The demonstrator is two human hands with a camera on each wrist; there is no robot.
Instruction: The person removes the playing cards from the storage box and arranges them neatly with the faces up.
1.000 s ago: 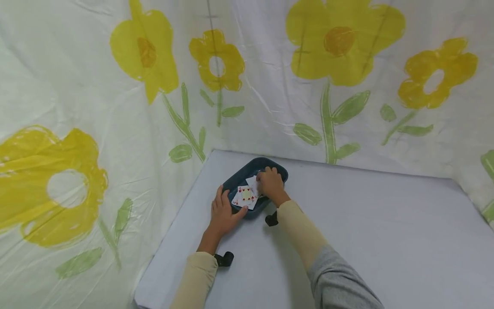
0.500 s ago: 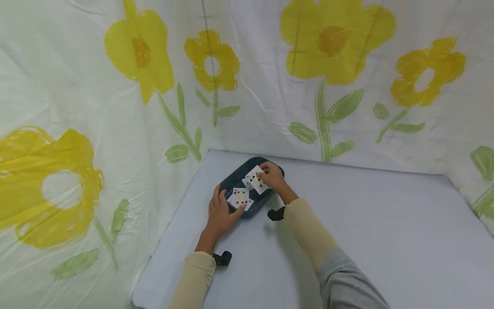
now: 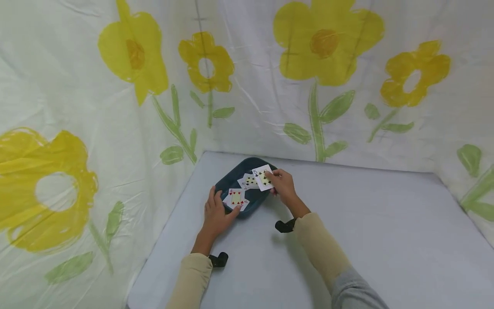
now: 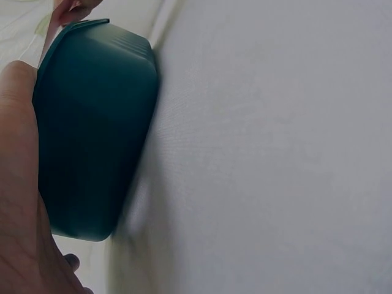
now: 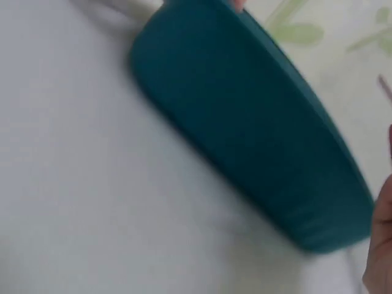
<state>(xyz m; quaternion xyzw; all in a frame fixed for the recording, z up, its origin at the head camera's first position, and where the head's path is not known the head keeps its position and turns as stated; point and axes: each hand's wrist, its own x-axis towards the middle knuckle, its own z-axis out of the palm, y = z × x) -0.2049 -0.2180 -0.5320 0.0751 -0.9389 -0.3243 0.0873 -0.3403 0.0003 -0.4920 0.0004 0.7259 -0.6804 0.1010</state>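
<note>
A dark teal plastic tray (image 3: 233,177) stands at the table's far left. My left hand (image 3: 217,218) holds its near-left corner, thumb at the near rim and fingers along the left side. In the left wrist view the tray wall (image 4: 98,122) fills the space beside the thumb. Over the tray's right rim, my right hand (image 3: 285,187) pinches a playing card (image 3: 260,176) with black club pips, face up. Another black-pip card (image 3: 247,182) lies partly beneath it, inside the tray. Red heart cards (image 3: 236,198) overlap near the left thumb.
The white tabletop (image 3: 359,223) extends to the right and toward me. Behind and to the left hangs a pale curtain (image 3: 258,124) with yellow flowers. Black wrist camera mounts (image 3: 219,260) stick out below each wrist.
My right hand has lifted the club card from among the cards and drawn it right, toward the tray's rim. Another black-pip card now shows in the tray. My left hand stays at the corner.
</note>
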